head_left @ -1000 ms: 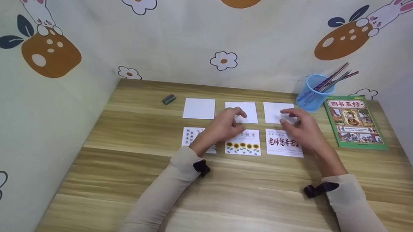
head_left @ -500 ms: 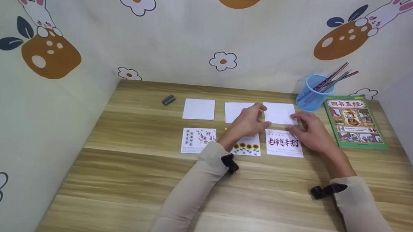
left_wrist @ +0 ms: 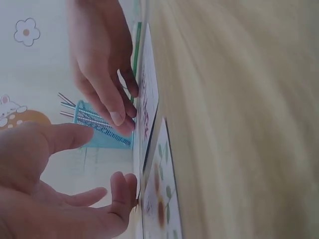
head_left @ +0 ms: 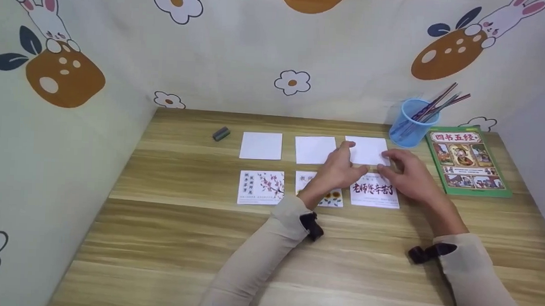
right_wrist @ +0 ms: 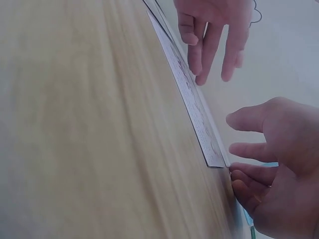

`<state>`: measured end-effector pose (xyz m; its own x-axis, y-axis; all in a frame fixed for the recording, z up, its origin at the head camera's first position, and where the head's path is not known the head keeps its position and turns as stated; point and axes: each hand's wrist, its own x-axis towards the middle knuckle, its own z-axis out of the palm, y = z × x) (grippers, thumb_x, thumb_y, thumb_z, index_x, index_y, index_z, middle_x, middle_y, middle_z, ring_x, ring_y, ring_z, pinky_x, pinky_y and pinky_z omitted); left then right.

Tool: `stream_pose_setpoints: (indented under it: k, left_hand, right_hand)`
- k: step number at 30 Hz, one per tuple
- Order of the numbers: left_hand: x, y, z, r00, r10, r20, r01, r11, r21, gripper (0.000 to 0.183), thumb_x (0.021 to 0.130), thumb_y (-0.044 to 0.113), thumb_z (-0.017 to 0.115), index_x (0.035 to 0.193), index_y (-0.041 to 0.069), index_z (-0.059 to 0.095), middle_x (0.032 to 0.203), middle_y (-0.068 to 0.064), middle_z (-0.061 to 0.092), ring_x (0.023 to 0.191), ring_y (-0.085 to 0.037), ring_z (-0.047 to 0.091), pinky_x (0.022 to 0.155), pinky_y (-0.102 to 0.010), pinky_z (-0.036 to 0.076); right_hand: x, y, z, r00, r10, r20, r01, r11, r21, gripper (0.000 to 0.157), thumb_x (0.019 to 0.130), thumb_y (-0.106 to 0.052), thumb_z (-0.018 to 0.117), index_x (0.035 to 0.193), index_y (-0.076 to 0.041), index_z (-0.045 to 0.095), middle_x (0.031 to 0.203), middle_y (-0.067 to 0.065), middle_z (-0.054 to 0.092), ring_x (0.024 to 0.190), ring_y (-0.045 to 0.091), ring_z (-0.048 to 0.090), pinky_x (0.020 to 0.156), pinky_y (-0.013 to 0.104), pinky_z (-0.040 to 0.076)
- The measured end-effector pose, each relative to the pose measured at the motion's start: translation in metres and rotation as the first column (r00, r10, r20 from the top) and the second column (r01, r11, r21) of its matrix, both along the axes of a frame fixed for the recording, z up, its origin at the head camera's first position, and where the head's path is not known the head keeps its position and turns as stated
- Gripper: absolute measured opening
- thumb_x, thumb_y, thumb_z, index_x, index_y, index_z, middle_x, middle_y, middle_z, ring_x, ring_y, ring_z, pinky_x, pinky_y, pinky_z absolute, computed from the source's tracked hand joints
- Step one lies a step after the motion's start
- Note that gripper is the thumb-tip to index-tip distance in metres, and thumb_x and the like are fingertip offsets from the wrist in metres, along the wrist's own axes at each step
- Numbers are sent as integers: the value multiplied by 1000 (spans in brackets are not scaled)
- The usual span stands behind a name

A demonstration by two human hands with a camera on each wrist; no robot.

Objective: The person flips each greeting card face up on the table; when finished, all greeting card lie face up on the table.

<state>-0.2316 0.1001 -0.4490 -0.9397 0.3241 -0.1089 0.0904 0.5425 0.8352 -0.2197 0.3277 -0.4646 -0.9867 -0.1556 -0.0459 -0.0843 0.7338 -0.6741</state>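
Six-card layout aside, two rows of square cards lie on the wooden table. At the back right is a blank white card (head_left: pixel 368 151). My left hand (head_left: pixel 340 170) reaches over its left edge, index fingertip overlapping it and thumb held apart. By its right edge, my right hand (head_left: pixel 409 175) has fingertips right at the border. In front lies a card with red characters (head_left: pixel 373 188), its upper corners near both thumbs. The sunflower card (head_left: pixel 332 199) is partly hidden under my left wrist. Neither hand grips anything; fingers look loosely bent in the left wrist view.
Two more blank cards (head_left: pixel 261 146) and a plum-blossom card (head_left: pixel 261 188) lie to the left. A dark eraser-like block (head_left: pixel 221 133) sits behind them. A blue mesh pencil cup (head_left: pixel 406 136) and a green-edged book (head_left: pixel 470 161) stand at the back right.
My left hand has moved right, from the middle blank card to the left edge of the right one. My right hand has shifted slightly right, to that card's right edge.
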Motion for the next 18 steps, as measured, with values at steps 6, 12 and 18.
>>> stream_pose_setpoints:
  k: [6,12,18]
  left_hand:
    - [-5,-6,-4,998,67,0,-65,962,265,57,102,20,74,153,7,54,140,-16,67,111,-20,66,93,-26,55]
    - [-10,-5,-6,998,38,-46,-8,845,534,37,100,3,71,136,0,66,133,-19,74,118,-20,73,104,-22,57]
    - [-11,-4,-7,999,16,-45,12,830,558,36,101,3,70,136,-3,65,134,-20,73,121,-24,73,102,-21,58]
  right_hand:
    - [1,0,0,1000,5,-11,-5,1000,1,59,104,-26,73,152,2,54,161,29,49,155,51,39,127,69,31]
    - [1,-4,1,996,8,-93,-4,999,44,58,101,-24,78,147,6,58,150,33,58,145,52,49,123,68,35]
    - [2,-10,4,954,-105,-279,107,994,-7,40,113,-23,56,135,8,67,132,32,69,118,46,66,101,60,53]
